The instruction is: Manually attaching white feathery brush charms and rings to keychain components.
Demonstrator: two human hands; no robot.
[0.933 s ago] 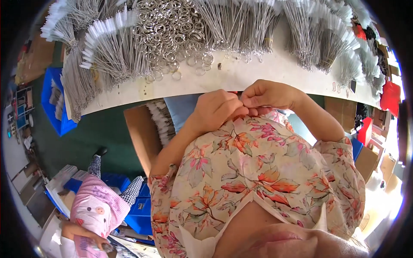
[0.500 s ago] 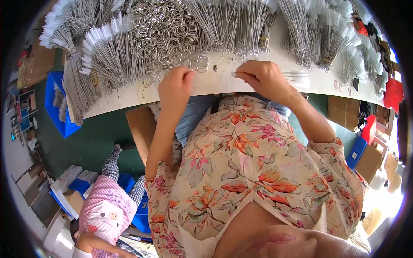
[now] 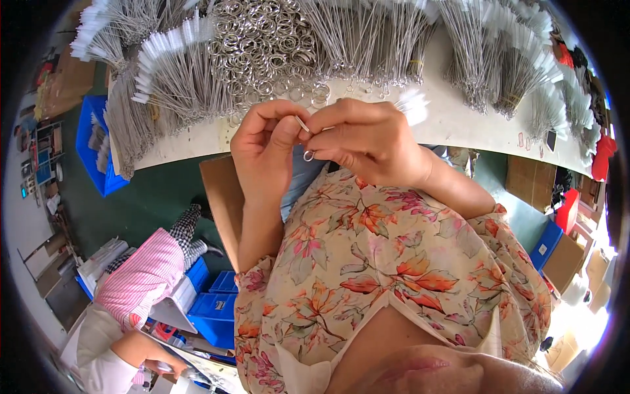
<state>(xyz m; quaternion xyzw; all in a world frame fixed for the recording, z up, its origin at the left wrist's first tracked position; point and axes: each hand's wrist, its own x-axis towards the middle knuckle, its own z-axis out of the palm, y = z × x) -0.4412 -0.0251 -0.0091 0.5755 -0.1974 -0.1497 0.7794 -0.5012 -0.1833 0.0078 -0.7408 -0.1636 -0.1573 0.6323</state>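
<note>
Ring of thin silver metal (image 3: 302, 123), held edge-on in mid-air

The bare left hand (image 3: 266, 148) pinches the ring between thumb and bent forefinger, while the bare right hand (image 3: 371, 134) brings its fingertips to the ring's other side, its fingers curled. This edge-on grip probably leaves the rim within reach of both hands. A small silver wire loop (image 3: 308, 155) pokes out at the right fingertips, just below the ring. A white bristle tuft (image 3: 412, 106) shows beyond the right knuckles; whether it shares a wire with the loop I cannot tell, since the hand hides what lies between.

Both hands work just in front of the white tabletop (image 3: 433, 79). A heap of loose silver rings (image 3: 262, 49) lies straight ahead, between bundles of white-bristled wire brushes (image 3: 177, 79), presumably to keep both kinds within easy reach. Most bundles lie with their looped ends toward the person, perhaps for ready picking.
</note>
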